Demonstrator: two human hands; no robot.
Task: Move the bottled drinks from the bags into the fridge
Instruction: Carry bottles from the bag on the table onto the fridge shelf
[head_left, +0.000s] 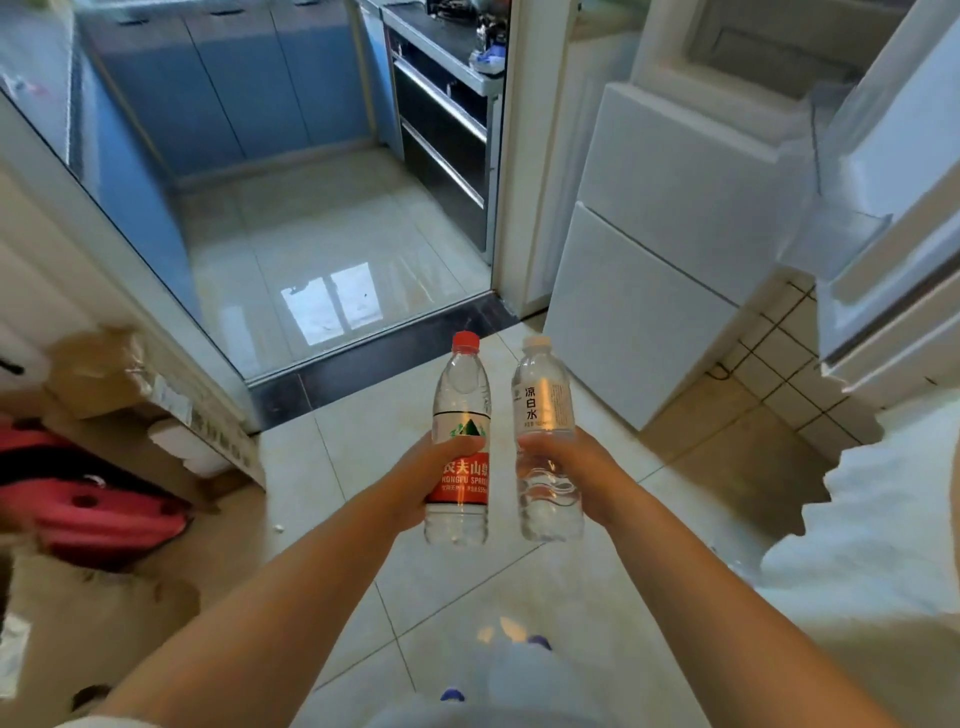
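Red cap and white cap, two clear bottles up front in a pale, blue-edged kitchen.

The clear bottle (460, 441) on the left wears a red cap and a red label with white lettering and a small green mountain above it; the bottle (545, 441) on the right is clear too, white cap, dark characters printed down a see-through label. White fridge (660, 249), white open door (893, 218). Cream floor tiles (332, 467) with thin dark joints, a black threshold strip (374, 353), glossy beige tiles beyond. Blue cabinets (234, 78), a black and silver oven front (441, 156). Brown cardboard (104, 374) at left, over something red with black (93, 499).
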